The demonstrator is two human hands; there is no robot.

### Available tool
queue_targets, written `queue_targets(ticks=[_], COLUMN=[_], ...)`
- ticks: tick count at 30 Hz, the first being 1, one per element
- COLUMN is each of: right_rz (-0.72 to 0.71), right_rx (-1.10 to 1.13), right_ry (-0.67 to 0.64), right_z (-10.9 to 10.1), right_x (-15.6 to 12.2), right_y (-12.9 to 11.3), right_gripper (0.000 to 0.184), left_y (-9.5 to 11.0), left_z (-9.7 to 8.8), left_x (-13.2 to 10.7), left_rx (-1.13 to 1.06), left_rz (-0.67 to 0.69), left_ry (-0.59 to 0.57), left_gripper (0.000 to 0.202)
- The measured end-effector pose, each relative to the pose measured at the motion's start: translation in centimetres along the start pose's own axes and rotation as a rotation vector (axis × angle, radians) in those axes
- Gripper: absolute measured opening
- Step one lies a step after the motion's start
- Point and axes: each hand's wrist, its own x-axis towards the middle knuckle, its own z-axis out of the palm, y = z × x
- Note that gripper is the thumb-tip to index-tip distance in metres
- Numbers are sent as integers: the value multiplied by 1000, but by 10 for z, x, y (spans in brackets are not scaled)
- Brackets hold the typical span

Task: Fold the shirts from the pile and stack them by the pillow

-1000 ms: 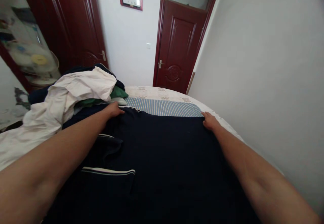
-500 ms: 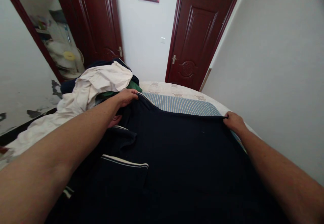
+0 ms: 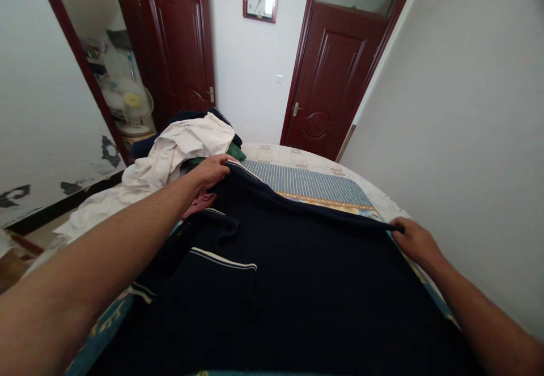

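A dark navy shirt (image 3: 323,285) with white-striped trim lies spread out in front of me. My left hand (image 3: 212,171) pinches its far left part, where a trimmed edge runs. At the far right corner, my right hand (image 3: 416,244) is closed on the cloth. Between the two hands the far edge is bunched into a loose fold that sags a little. Two more trimmed edges show on the near left part of the shirt. Beside my left forearm lies a pink cloth (image 3: 199,202), partly hidden.
A heap of clothes with a white garment (image 3: 187,141) and a green cloth (image 3: 236,151) sits at far left. Under the shirt is a blue striped mat (image 3: 314,183) on a pale patterned cover (image 3: 297,152). A wall (image 3: 480,110) runs along the right. Doors stand beyond.
My right hand has come nearer to me with the shirt's far right corner, baring more of the mat. My left hand keeps its grip, shifted slightly left. The view has tilted up a little.
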Motion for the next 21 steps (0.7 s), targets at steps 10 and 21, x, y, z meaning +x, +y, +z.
queue_targets(ticks=[10,21], right_rz=[-67,-101], right_rx=[-19,-110], right_ry=[-221,-303], right_z=[16,10], right_x=[-22,-8], right_y=[-9,-22], right_gripper=[32,34], left_y=[-14,9], left_z=[6,30], left_x=[-23,-2], left_rx=[334,721], left_rz=[-205,-190], left_ry=[-167,-285], left_gripper=[57,44])
